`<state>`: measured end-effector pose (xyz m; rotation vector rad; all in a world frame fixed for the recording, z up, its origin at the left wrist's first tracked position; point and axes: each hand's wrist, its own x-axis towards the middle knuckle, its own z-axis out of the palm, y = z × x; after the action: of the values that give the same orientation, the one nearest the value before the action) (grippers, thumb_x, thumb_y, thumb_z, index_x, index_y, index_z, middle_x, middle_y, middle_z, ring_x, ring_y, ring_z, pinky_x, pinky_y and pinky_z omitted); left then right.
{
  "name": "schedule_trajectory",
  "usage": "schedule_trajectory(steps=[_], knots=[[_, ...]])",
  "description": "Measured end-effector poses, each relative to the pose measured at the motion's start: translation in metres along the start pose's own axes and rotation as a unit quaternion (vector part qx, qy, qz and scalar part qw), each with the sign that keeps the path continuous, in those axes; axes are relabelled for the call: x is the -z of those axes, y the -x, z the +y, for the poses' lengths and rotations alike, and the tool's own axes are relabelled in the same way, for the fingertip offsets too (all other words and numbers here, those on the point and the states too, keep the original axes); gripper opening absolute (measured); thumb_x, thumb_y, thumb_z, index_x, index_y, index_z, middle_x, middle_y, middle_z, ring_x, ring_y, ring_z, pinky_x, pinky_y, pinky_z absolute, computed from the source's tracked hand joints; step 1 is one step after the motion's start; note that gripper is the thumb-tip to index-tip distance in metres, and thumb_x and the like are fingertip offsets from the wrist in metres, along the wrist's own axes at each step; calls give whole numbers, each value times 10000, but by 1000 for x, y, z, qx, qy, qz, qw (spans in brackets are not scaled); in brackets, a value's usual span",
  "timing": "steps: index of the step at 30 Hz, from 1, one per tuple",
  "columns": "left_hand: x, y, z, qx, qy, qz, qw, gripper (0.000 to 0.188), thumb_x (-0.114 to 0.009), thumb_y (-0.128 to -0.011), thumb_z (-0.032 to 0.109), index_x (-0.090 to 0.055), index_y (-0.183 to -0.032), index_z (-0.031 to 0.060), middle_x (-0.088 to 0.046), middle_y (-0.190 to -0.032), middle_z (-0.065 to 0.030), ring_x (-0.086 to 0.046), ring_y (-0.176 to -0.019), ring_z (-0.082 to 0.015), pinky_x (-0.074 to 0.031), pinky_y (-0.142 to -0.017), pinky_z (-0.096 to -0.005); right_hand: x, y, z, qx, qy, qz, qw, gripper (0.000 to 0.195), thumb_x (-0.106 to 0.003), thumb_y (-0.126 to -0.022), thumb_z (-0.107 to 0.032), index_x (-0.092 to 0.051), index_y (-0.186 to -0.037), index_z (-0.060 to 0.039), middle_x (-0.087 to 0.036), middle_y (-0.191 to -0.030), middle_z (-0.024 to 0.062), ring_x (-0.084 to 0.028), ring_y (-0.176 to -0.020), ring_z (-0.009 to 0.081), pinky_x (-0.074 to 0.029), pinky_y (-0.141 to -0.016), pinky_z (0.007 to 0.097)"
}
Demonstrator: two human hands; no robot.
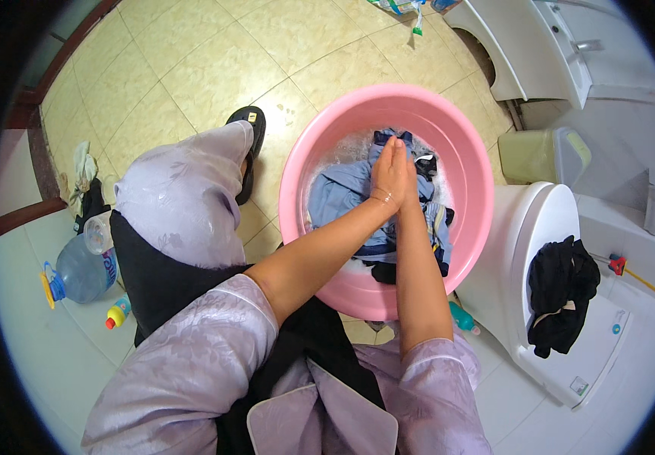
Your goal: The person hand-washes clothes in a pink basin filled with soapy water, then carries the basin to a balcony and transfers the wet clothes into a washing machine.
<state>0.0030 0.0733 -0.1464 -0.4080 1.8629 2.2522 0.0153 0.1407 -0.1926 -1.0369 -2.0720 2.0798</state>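
A round pink plastic basin (384, 98) stands on the floor before me, with wet clothes in sudsy water. A light blue garment (336, 187) with dark blue trim lies in it, along with striped and black cloth. My left hand (389, 173) and my right hand (410, 176) are pressed together, palm to palm, over the light blue garment. The fingers point away from me and look straight. Whether cloth is pinched between the palms, I cannot tell. Much of my right hand is hidden behind the other.
At the right stands a white toilet (546, 199), its lid bearing a black garment (563, 296). A yellow-green bin (526, 154) is beyond it. A teal bottle (463, 317) lies by the basin. At the left are a large water bottle (84, 270) and a yellow bottle (118, 313).
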Motion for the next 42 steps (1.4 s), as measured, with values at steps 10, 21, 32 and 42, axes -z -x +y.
schedule_trajectory(steps=[10,21,32,42], knots=[[42,-70,-84,194,-146,50,969,326,-457,-856,198,-596,-1044,-30,-613,-1058,-236,-585,-985,-352,-444,-855,-413,-28,-45,2,19,480,93,872,345,-558,-769,-116,-534,-1091,5,-582,-1058,304,-548,-1020,454,-426,-889,463],[42,-70,-72,263,161,-167,937,449,-463,-937,440,-650,-780,63,-639,-814,-71,-556,-703,-172,-447,-609,-318,-46,68,-13,179,204,80,959,386,-691,-781,-360,-572,-675,-8,-523,-580,79,-479,-529,169,-372,-512,338],[34,-21,-16,424,84,-98,896,359,-551,-840,301,-613,-1060,24,-598,-1083,-175,-537,-1002,-272,-384,-873,-498,-20,24,-18,227,483,134,835,488,-487,-885,-390,-605,-683,38,-585,-689,291,-587,-673,459,-450,-609,502],[21,-71,-65,488,183,-64,851,415,-534,-842,353,-635,-1088,34,-602,-1175,-142,-553,-1080,-275,-389,-940,-454,9,-48,1,192,320,90,923,450,-499,-888,-372,-608,-810,58,-611,-807,288,-589,-804,441,-444,-723,478]])
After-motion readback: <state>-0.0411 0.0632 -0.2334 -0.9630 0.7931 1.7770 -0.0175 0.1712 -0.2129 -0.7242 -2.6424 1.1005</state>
